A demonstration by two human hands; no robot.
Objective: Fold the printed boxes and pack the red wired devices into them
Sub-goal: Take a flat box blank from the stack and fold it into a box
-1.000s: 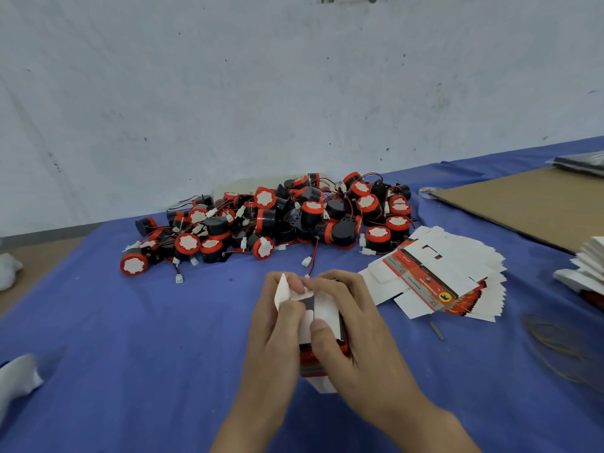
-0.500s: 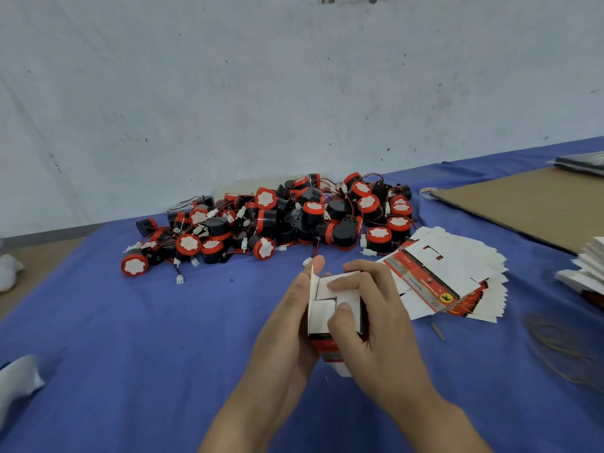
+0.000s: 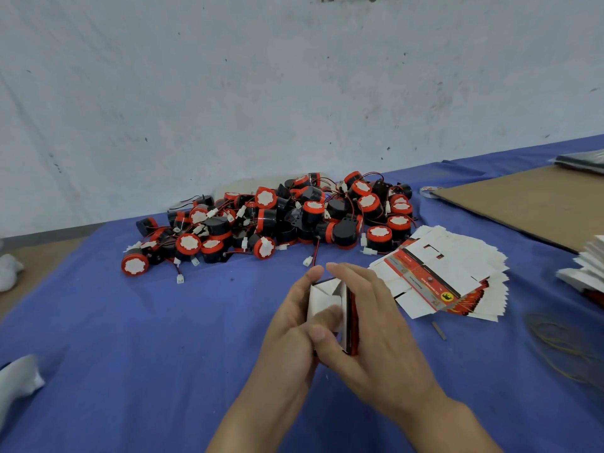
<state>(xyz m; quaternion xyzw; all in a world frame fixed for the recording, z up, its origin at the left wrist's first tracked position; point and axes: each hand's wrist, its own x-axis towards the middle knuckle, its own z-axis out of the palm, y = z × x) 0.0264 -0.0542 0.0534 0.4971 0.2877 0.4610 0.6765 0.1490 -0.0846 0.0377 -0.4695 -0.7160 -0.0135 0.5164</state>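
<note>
Head view: both hands meet over the blue cloth point(image 3: 137, 338), holding a half-folded box point(image 3: 327, 297) between them, just above the cloth and near the viewer. The left hand point(image 3: 289, 331) cups the box from the left, its forefinger reaching up past the top corner and its thumb lying across a white inner flap. The right hand point(image 3: 382, 338) wraps the right side, where the red and black printed wall shows edge-on; its fingers run up along that wall, only lightly bent, and its thumb crosses in low at the front, touching the left thumb. Both hands are closed narrowly about the box, with no gap showing between palms and card. The box's top is open, white flaps folded inward at an angle. Beyond the hands, towards the wall point(image 3: 294, 93), lies the pile of devices point(image 3: 277, 220), red and black with white caps and loose wires. Just right of the hands sits a fanned stack of flat boxes point(image 3: 457, 256), touching the pile's near right edge. Farther right are a cardboard sheet point(image 3: 523, 204), a white stack point(image 3: 588, 266) at the frame edge, and rubber bands point(image 3: 562, 344) on the cloth.
</note>
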